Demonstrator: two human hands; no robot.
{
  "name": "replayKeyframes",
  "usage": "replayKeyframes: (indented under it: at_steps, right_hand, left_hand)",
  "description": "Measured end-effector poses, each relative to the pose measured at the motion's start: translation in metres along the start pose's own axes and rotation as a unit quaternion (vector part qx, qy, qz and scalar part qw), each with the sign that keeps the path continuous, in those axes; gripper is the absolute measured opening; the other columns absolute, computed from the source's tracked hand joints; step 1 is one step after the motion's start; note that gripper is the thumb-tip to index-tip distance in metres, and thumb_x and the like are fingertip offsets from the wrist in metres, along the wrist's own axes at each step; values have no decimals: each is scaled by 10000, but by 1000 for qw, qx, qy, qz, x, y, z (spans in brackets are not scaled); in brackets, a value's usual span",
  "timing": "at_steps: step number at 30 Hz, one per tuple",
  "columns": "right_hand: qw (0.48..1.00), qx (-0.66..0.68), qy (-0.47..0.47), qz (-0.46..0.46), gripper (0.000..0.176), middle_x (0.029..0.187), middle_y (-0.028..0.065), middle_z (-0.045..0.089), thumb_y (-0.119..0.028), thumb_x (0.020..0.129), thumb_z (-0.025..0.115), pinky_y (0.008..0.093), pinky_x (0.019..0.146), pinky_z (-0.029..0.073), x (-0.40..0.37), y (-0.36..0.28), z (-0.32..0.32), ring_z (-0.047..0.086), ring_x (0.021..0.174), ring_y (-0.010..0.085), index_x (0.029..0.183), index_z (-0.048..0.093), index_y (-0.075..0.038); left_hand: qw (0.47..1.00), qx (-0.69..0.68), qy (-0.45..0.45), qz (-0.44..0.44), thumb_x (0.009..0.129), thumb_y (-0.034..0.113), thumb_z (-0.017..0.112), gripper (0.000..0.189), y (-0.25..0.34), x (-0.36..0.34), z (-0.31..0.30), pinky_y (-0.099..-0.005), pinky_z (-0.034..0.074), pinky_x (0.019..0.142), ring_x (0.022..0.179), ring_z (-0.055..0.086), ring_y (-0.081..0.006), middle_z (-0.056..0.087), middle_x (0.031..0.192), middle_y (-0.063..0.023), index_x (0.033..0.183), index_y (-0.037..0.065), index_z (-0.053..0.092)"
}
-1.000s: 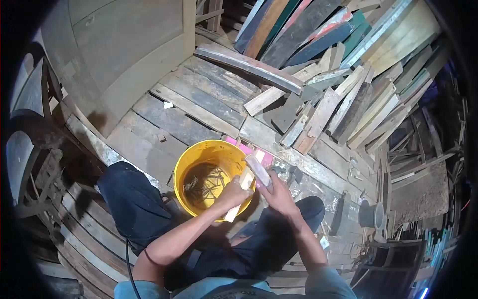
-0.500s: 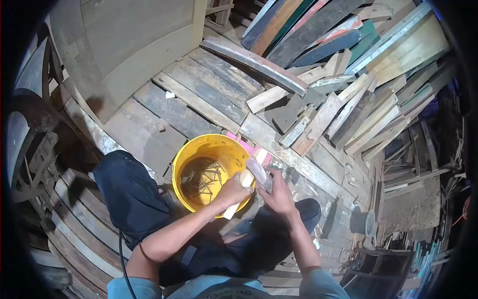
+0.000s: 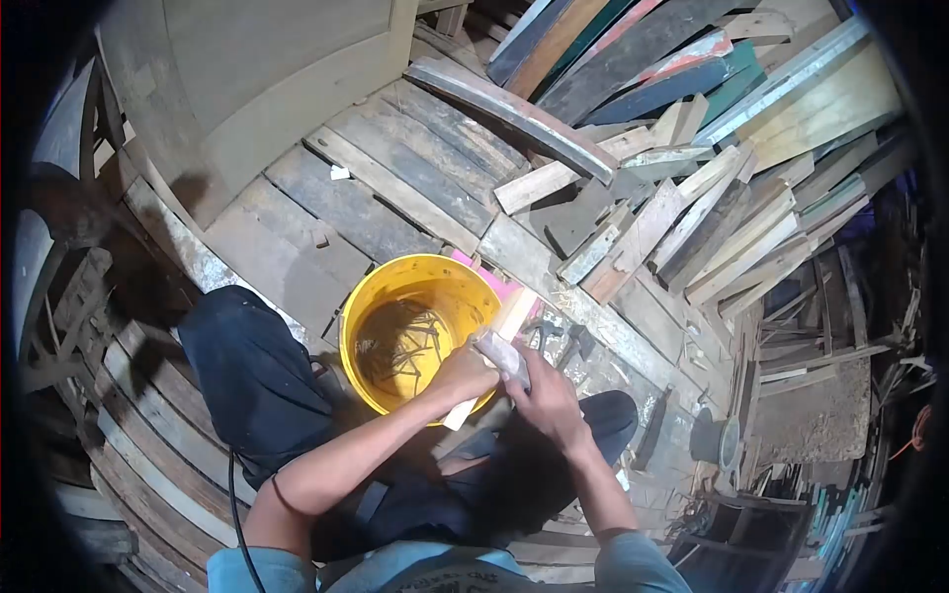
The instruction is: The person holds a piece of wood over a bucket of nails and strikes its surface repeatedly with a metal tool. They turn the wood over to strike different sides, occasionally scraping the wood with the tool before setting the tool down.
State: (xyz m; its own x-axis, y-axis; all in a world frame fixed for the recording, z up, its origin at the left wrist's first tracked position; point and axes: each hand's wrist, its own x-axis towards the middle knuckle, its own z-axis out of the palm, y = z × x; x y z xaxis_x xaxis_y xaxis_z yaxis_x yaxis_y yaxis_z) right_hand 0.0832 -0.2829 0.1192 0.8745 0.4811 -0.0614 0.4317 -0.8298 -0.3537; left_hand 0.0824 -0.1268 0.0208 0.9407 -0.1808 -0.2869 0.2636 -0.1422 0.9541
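A pale strip of wood (image 3: 512, 313) slants across the right rim of a yellow bucket (image 3: 352, 368), its lower end showing below my hand. Around this strip my left hand (image 3: 465, 376) is closed. My right hand (image 3: 546, 397) grips a greyish-white block (image 3: 502, 356), which lies against the strip beside my left fingers. Thin dark sticks or nails (image 3: 415, 346) lie inside the bucket; which of the two I cannot tell. Something pink (image 3: 499, 284) shows behind the bucket's right rim.
Stacked planks and offcuts (image 3: 682, 217) fill the right side. A long beam (image 3: 514, 119) lies on the plank floor (image 3: 366, 212). At the upper left stands a wooden panel (image 3: 277, 79). A dark tool head (image 3: 578, 346) rests right of my hands.
My right hand and the block have moved down and slightly left along the strip, toward my left hand. More of the strip's upper end shows. The camera view has shifted slightly.
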Motion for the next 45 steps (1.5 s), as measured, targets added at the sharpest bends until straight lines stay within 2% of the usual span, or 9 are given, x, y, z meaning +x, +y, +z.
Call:
replayKeyframes:
  at_steps: [7,10,16,21,24,25,35,42,45]
  right_hand:
    - [985,-151,19,-81,509,872,161,656,-356,923,618,442,474,505,1,5,6,663,624,337,1273,468,-18]
    - [988,-120,-23,-91,472,889,167,667,-367,928,606,475,514,512,21,23,0,661,643,367,1229,472,-28]
    - [985,-141,24,101,407,825,260,651,-432,936,570,525,581,504,64,44,-12,635,658,444,1011,494,-40]
    - [992,-108,-7,-70,405,801,234,653,-433,935,572,526,594,500,13,27,4,637,679,434,998,513,-38]
    - [992,-116,-36,26,409,805,227,657,-433,938,568,520,608,506,47,28,-18,642,701,432,1031,522,-38]
    - [992,-118,-4,53,410,809,226,659,-434,939,566,520,618,507,61,32,-21,643,708,433,1044,521,-40]
    - [993,-31,61,100,401,905,230,665,-407,915,609,523,739,493,50,35,-17,639,867,438,1039,564,-29]
    - [998,-15,22,59,371,918,213,627,-378,897,635,497,732,500,19,19,-21,629,873,429,1033,560,-41]
    - [999,-25,-14,45,352,914,200,628,-385,897,626,504,724,507,6,13,-22,638,869,414,1055,565,-77]
  left_hand:
    - [999,5,-22,-36,770,137,588,480,22,-8,-9,-372,456,950,1131,589,-315,613,1173,-196,1233,15,564]
    - [996,-1,-55,-67,745,174,602,577,33,-11,-19,-383,478,917,1078,617,-341,618,1157,-245,1275,-33,514]
    - [994,25,-68,-84,728,207,564,790,24,-3,-12,-413,475,967,1121,605,-415,595,1161,-355,1413,-119,342]
    - [997,60,-50,-15,739,220,598,784,-4,4,-9,-398,471,972,1147,591,-399,567,1224,-347,1401,-117,348]
    - [997,-7,-45,-70,746,211,606,743,23,-2,-17,-383,472,959,1129,606,-373,592,1197,-320,1369,-123,377]
    - [996,-11,-43,-80,751,227,634,636,20,-1,-15,-362,487,896,1037,631,-287,636,1136,-215,1307,-48,492]
    - [996,-11,-42,-73,736,263,621,627,24,-15,-3,-397,478,911,1044,626,-376,610,1095,-332,1195,-148,502]
    - [982,-45,-148,-105,783,265,629,663,31,-14,0,-392,458,939,1090,600,-350,597,1140,-297,1268,-156,464]
    - [994,40,-71,-77,787,254,640,643,32,-18,9,-383,486,876,1015,627,-325,613,1107,-280,1257,-151,473]
